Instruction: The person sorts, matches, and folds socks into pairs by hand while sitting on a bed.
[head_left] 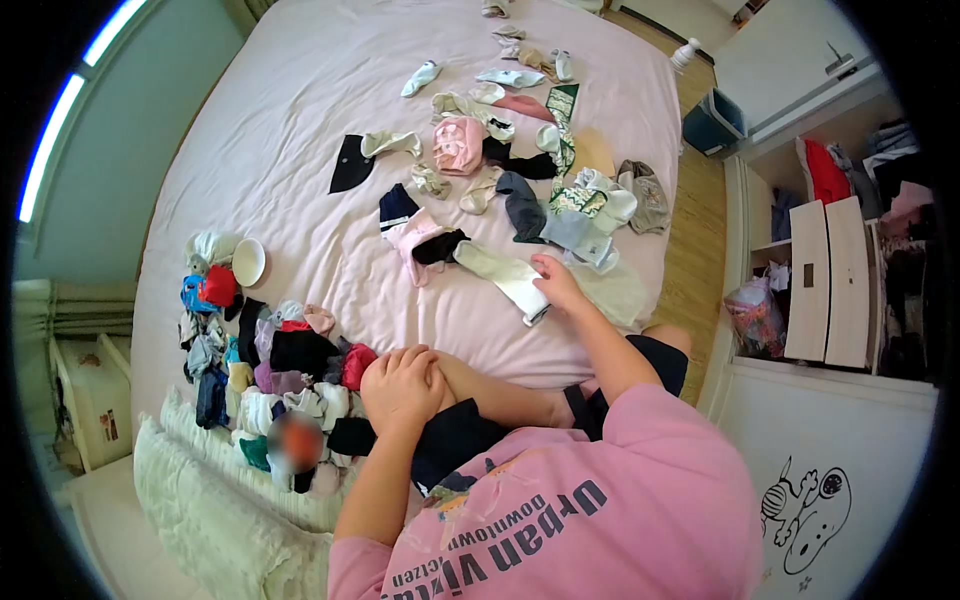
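Note:
My right hand (560,285) grips one side of a white sock (503,278) that lies stretched out on the bed, its fingers closed on the fabric. Beside that sock are a black sock (438,247) and a pale pink cloth piece (408,238). My left hand (405,385) rests on my bent knee with its fingers laid flat, holding nothing. Left of the knee, a red bundle (356,365) sits at the edge of a pile of rolled socks and small garments (290,382).
Loose socks and a pink bundle (457,146) lie scattered over the bed sheet (290,130). A white bowl (249,262) stands by the pile at left. Frilled pillows (200,480) lie lower left. At right are a bin (714,122) and an open wardrobe with drawers (828,282).

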